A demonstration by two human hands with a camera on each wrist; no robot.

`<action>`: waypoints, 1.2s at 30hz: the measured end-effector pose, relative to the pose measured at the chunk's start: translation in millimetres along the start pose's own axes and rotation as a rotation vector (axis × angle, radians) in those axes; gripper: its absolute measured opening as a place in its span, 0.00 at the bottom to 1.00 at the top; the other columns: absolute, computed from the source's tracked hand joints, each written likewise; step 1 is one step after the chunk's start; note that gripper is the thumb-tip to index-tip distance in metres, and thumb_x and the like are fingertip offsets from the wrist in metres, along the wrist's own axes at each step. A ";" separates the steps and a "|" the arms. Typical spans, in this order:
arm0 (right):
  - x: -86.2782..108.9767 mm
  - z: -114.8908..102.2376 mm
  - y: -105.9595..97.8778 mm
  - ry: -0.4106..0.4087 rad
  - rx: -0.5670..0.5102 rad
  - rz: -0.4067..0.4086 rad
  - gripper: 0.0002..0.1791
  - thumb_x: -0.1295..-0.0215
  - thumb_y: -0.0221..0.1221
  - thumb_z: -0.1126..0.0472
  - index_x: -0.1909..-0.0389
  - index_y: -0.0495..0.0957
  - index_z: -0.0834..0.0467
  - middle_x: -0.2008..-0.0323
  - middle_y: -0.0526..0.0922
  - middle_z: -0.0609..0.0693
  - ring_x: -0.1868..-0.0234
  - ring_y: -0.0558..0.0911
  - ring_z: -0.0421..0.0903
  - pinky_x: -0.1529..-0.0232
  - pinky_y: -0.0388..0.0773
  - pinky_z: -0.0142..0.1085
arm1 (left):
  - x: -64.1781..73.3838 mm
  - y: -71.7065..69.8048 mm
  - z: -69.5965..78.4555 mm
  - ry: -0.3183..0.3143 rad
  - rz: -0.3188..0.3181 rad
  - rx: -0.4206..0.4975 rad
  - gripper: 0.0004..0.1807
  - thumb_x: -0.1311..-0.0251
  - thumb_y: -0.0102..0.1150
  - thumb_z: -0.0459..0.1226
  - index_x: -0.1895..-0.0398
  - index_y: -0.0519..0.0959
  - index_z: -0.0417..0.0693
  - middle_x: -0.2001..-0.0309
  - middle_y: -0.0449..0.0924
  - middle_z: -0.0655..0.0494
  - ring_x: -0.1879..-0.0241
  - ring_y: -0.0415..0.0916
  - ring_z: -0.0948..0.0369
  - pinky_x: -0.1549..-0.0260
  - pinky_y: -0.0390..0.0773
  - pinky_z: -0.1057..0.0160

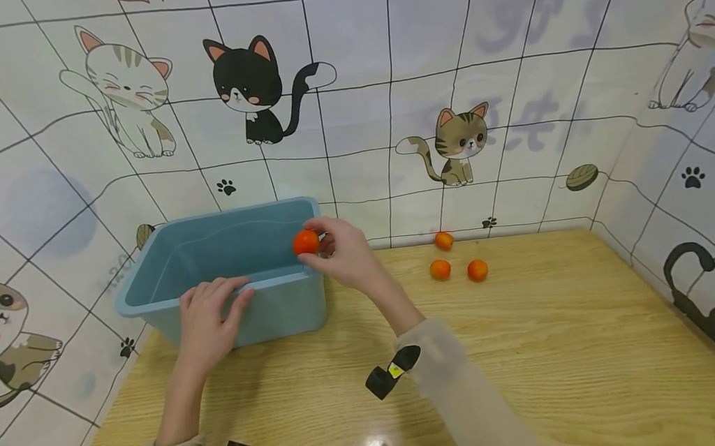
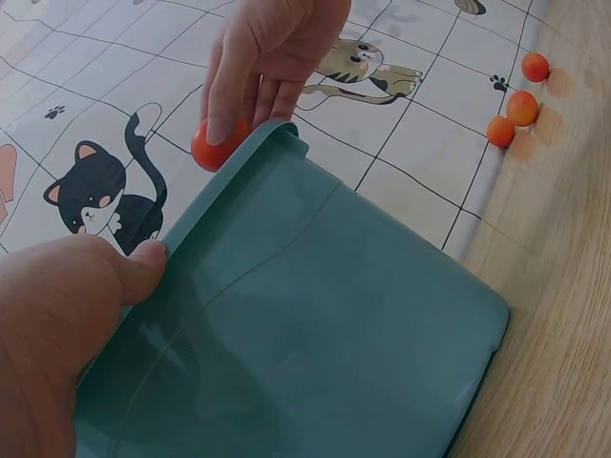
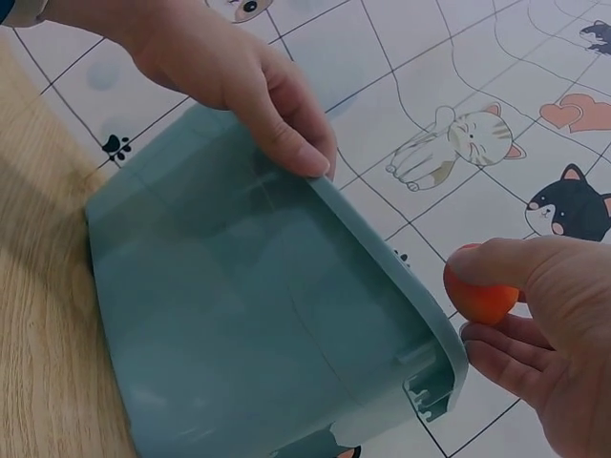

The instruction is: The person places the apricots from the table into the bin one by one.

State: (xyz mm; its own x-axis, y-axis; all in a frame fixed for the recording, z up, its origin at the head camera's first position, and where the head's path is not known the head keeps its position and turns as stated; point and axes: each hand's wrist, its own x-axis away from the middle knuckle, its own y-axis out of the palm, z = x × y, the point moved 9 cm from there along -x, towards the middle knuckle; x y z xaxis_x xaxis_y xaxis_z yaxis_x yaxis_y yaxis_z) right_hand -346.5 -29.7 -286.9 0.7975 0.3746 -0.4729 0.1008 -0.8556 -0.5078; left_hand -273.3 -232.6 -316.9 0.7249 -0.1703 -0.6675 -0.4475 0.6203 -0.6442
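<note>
My right hand point(image 1: 347, 255) pinches a small round orange-red fruit point(image 1: 305, 242) between thumb and fingertips, at the right end of a blue plastic bin point(image 1: 282, 309). In the right wrist view the fruit point(image 3: 480, 289) is beside the bin's rim point(image 3: 420, 296); its exact kind is unclear. My left hand point(image 1: 211, 325) grips the bin's front rim, with the thumb on the outer wall and the fingers over the edge, as the right wrist view shows. The visible part of the bin's inside shows bare walls; the front wall hides its floor.
Three similar orange fruits, one at the back point(image 1: 444, 241), one at left point(image 1: 440, 270) and one at right point(image 1: 477, 270), lie on the wooden table point(image 1: 563, 347) right of the bin. A cat-patterned covering point(image 1: 361, 111) rises behind the table and at both sides.
</note>
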 end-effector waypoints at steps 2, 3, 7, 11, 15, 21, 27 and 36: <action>0.9 1.2 1.6 0.011 -0.001 -0.007 0.26 0.38 0.71 0.63 0.40 0.77 0.64 0.50 0.81 0.56 0.61 0.81 0.49 0.56 0.80 0.33 | 0.5 -0.2 0.0 0.001 0.000 -0.002 0.11 0.30 0.61 0.38 0.51 0.84 0.41 0.59 0.84 0.48 0.56 0.73 0.47 0.43 0.57 0.38; 1.5 2.2 2.2 0.016 -0.003 -0.010 0.26 0.38 0.71 0.63 0.40 0.77 0.63 0.50 0.81 0.56 0.60 0.82 0.50 0.56 0.80 0.34 | 0.7 -0.2 0.0 0.002 0.000 -0.002 0.11 0.30 0.61 0.38 0.51 0.84 0.41 0.59 0.84 0.48 0.56 0.73 0.47 0.43 0.57 0.38; 3.5 3.2 2.1 0.017 -0.013 -0.009 0.26 0.37 0.70 0.64 0.39 0.77 0.62 0.51 0.81 0.56 0.57 0.82 0.51 0.54 0.79 0.35 | 0.6 0.0 -0.6 0.007 0.006 -0.002 0.11 0.30 0.61 0.38 0.51 0.84 0.41 0.58 0.84 0.47 0.55 0.74 0.46 0.43 0.57 0.38; 4.9 3.0 1.0 0.008 -0.020 -0.007 0.26 0.37 0.70 0.64 0.39 0.77 0.62 0.51 0.80 0.55 0.56 0.82 0.53 0.54 0.79 0.35 | 0.3 0.2 -0.8 0.012 0.010 -0.002 0.11 0.30 0.61 0.37 0.52 0.84 0.41 0.59 0.84 0.47 0.55 0.74 0.46 0.43 0.57 0.37; 6.7 2.9 -0.5 -0.007 -0.025 -0.002 0.25 0.37 0.70 0.64 0.40 0.77 0.63 0.51 0.80 0.56 0.56 0.82 0.52 0.53 0.79 0.35 | 0.7 0.6 -1.0 0.011 0.009 -0.002 0.11 0.30 0.61 0.37 0.52 0.84 0.41 0.59 0.84 0.47 0.55 0.73 0.46 0.43 0.57 0.37; 11.6 6.6 -7.1 -0.017 -0.048 0.014 0.24 0.37 0.69 0.65 0.41 0.78 0.64 0.50 0.80 0.60 0.57 0.82 0.50 0.51 0.80 0.39 | 1.0 1.0 -2.2 0.007 0.010 -0.003 0.10 0.31 0.61 0.37 0.52 0.84 0.41 0.59 0.84 0.48 0.55 0.73 0.47 0.43 0.56 0.38; 17.2 13.2 -19.1 -0.006 -0.054 0.041 0.24 0.38 0.70 0.65 0.41 0.78 0.65 0.51 0.81 0.61 0.60 0.82 0.50 0.53 0.82 0.41 | 0.0 1.8 -2.8 0.011 0.011 -0.002 0.10 0.31 0.62 0.37 0.52 0.84 0.42 0.58 0.84 0.48 0.55 0.73 0.47 0.43 0.56 0.37; 26.5 21.4 -38.6 -0.010 -0.053 0.076 0.23 0.37 0.69 0.64 0.42 0.79 0.63 0.50 0.82 0.58 0.60 0.83 0.52 0.53 0.82 0.50 | -0.4 2.2 -4.1 0.019 0.021 -0.001 0.10 0.32 0.62 0.36 0.52 0.84 0.41 0.59 0.84 0.47 0.56 0.74 0.46 0.44 0.56 0.37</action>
State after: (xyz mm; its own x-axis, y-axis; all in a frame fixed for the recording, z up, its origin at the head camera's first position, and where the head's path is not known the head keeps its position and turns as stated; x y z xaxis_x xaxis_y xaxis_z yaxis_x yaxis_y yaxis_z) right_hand -342.0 20.9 -295.3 0.7983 0.3109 -0.5157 0.0717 -0.8994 -0.4313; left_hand -276.7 -234.3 -319.6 0.7051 -0.1719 -0.6880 -0.4630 0.6232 -0.6302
